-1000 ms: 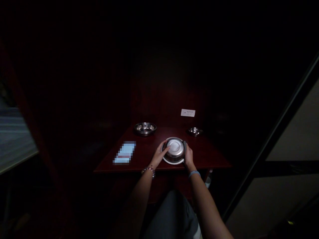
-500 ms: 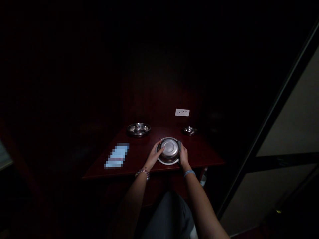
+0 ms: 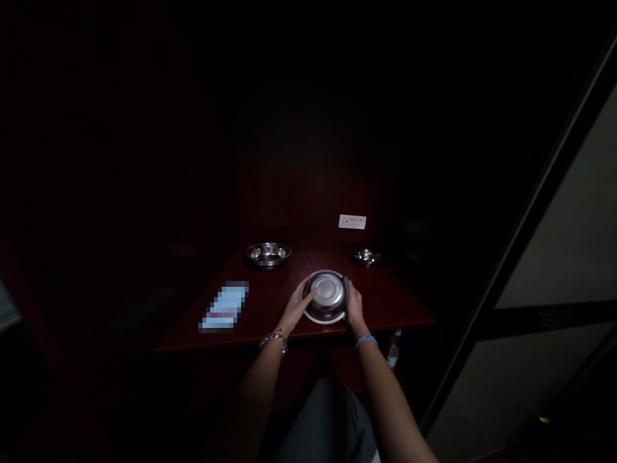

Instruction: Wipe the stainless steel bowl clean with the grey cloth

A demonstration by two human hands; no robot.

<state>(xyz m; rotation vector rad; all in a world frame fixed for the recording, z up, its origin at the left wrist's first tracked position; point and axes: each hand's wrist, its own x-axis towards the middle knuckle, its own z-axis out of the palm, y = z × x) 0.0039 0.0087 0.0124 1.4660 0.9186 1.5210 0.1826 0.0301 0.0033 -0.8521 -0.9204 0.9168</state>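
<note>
A shiny metal bowl (image 3: 328,292) is held with its base facing up above the front part of the dark red table (image 3: 274,308). My left hand (image 3: 295,307) grips its left side, the thumb lying over the base. At the bowl's right edge, my right hand (image 3: 354,307) is closed on a dark grey cloth (image 3: 346,289) pressed against the rim. A wider metal dish (image 3: 267,256) stands at the back left of the table, and a smaller metal dish (image 3: 367,258) at the back right.
A blurred light-blue rectangle (image 3: 224,307) lies on the table's left side. On the back wall is a white socket panel (image 3: 352,222). Below the table's right front edge a bottle (image 3: 394,350) shows. My legs are under the front edge.
The whole view has shifted slightly, so the table and dishes appear a little lower. Both hands keep hold at the bowl, with hardly any change in their grip.
</note>
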